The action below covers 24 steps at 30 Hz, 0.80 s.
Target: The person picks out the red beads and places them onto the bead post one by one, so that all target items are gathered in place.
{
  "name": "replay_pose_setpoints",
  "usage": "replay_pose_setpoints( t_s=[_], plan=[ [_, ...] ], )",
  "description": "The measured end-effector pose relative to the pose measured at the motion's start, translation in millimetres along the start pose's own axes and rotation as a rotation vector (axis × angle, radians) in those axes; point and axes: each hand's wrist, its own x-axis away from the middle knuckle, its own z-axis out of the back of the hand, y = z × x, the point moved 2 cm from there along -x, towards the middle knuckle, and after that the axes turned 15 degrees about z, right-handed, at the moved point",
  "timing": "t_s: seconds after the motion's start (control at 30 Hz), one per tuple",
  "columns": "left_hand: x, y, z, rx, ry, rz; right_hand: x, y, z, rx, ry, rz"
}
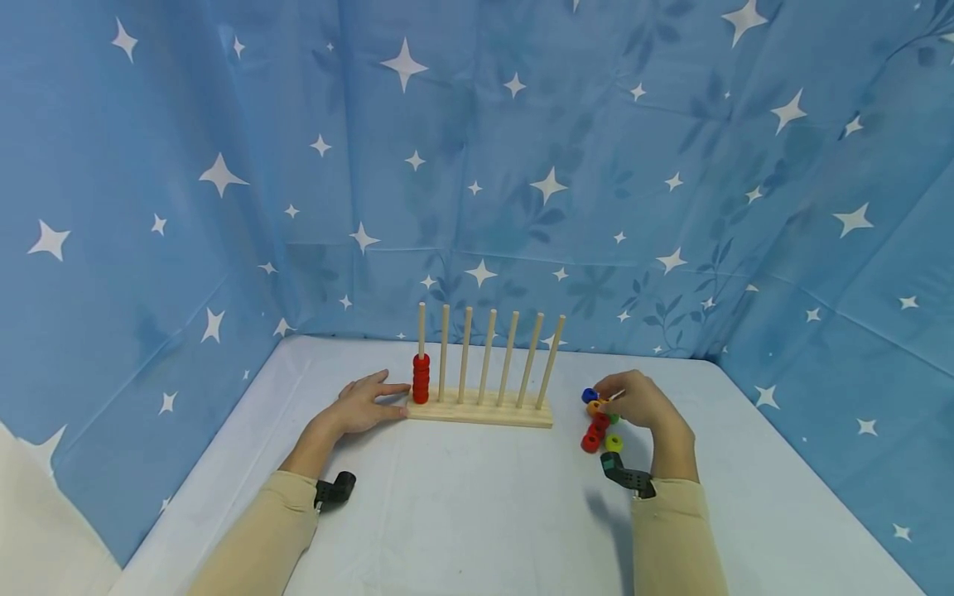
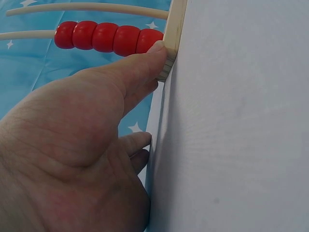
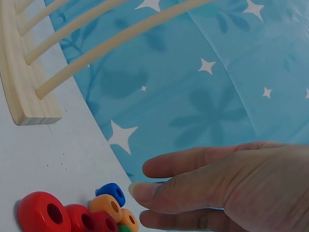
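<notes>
A wooden peg rack (image 1: 477, 414) stands mid-table with several upright pegs. Stacked red beads (image 1: 421, 379) sit on its leftmost peg; the other pegs are bare. My left hand (image 1: 363, 403) holds the rack's left end between thumb and index finger, the thumb against the front edge in the left wrist view. To the right of the rack, my right hand (image 1: 637, 401) hovers over a small group of loose beads, its fingers extended and apart with nothing seen between them. The group has red beads (image 3: 41, 212), orange beads (image 3: 107, 205), a blue bead (image 3: 112, 192), a yellow bead (image 1: 614, 443) and a partly hidden green one.
The white tabletop (image 1: 462, 513) stretches in front of the rack. Behind it and along both sides hangs a blue curtain (image 1: 477, 207) with white stars. A black wrist camera (image 1: 629, 478) sits on the right wrist, another (image 1: 337, 488) on the left.
</notes>
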Motion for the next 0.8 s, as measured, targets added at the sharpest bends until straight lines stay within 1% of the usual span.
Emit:
replay_pose_setpoints(
  t_s=[0.07, 0.3, 0.4, 0.53, 0.63, 0.8],
  plan=[
    [-0.5, -0.4, 0.0, 0.002, 0.000, 0.003, 0.7, -0.2, -0.3, -0.009, -0.011, -0.021],
    [-1.8, -1.3, -1.0, -0.001, -0.004, 0.010, 1.4, 0.9, -1.3, 0.012, -0.036, -0.020],
    [-1.7, -2.1, -1.2, 0.005, -0.004, 0.008, 1.6, 2.4, -2.7, -0.002, -0.038, -0.049],
    [-1.4, -2.7, -1.2, 0.013, -0.003, 0.007, 2.3, 4.6, -5.2, -0.028, -0.046, -0.065],
    [-1.2, -2.0, -0.7, 0.011, -0.006, 0.006, 2.1, 6.4, -6.8, -0.028, -0.059, -0.048],
    [-1.6, -1.4, -0.6, -0.003, -0.008, -0.006, 1.5, 7.7, -8.2, -0.031, -0.062, -0.052]
  ],
)
